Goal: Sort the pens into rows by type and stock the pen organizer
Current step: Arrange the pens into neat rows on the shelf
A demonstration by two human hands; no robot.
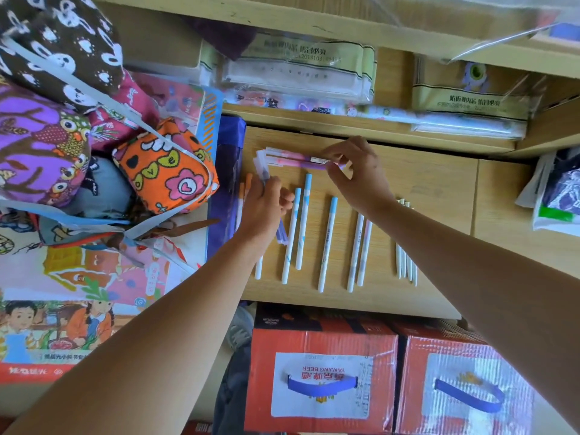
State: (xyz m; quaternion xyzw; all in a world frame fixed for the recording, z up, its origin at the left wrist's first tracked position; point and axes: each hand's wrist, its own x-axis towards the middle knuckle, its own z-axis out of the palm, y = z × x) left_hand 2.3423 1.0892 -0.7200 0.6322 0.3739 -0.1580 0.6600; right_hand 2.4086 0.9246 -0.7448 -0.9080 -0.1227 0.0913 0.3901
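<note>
Wooden desktop (423,189), blue-white pens (327,244) front-to-back, right hand (354,171) pinching crosswise purple pens (298,160), left hand (263,208) gripping wrapped pens (262,166)

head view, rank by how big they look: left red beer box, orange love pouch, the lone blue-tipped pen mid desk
1. left red beer box: clearly largest.
2. orange pouch.
3. lone blue-tipped pen: smallest in area, though nearly as long as the pouch is wide.

Bright, even light, soft shadows; wide-angle bending and blur toward edges.
</note>
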